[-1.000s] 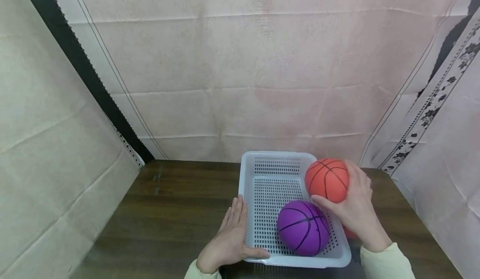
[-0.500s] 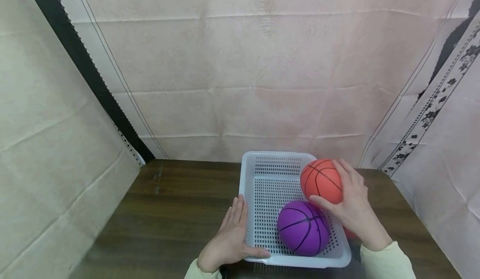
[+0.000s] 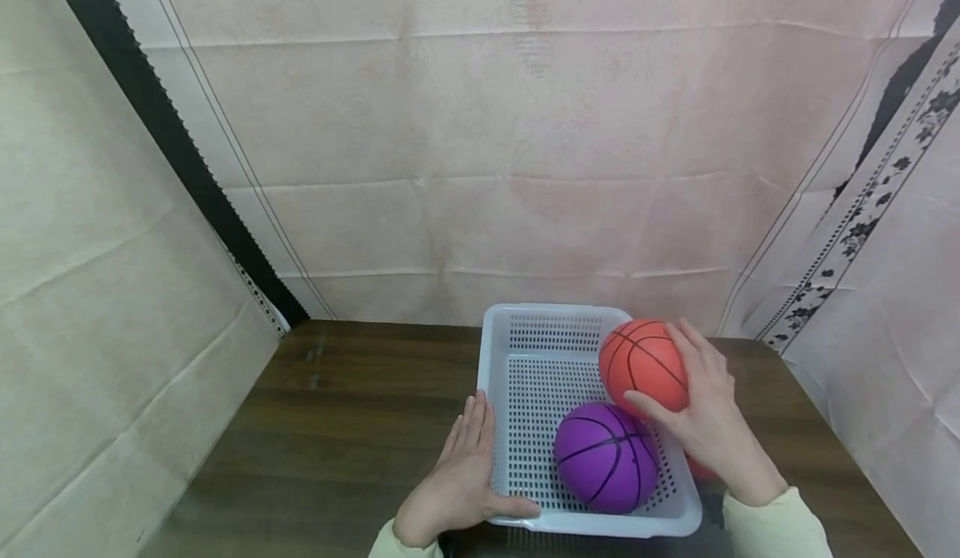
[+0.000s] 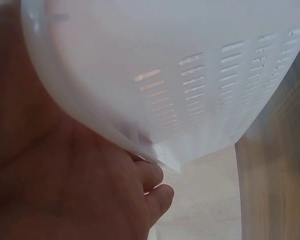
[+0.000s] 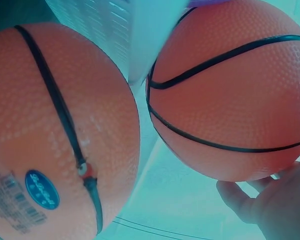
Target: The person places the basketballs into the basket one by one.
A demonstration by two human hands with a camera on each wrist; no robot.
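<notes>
An orange-red toy basketball (image 3: 641, 366) is gripped by my right hand (image 3: 708, 412), thumb on its near side and fingers on its right. It is at the basket's right rim; whether it touches the rim cannot be told. A purple toy basketball (image 3: 606, 458) sits inside the white perforated plastic basket (image 3: 491, 358), near its front right corner. My left hand (image 3: 461, 470) lies along the basket's left side with straight fingers, its thumb over the front rim. In the left wrist view, the palm (image 4: 65, 185) is close against the outer wall (image 4: 190, 95).
A second orange-red ball (image 5: 65, 135), with a blue sticker and barcode, is outside the basket's right side, mostly hidden under my right hand in the head view. The dark wooden table (image 3: 337, 450) extends left of the basket. Pale cloth (image 3: 525, 166) hangs behind and at both sides.
My right hand has moved slightly left with the orange-red basketball, bringing it further over the basket's right rim. In the last half second it barely moves. The left hand and purple ball stay put.
</notes>
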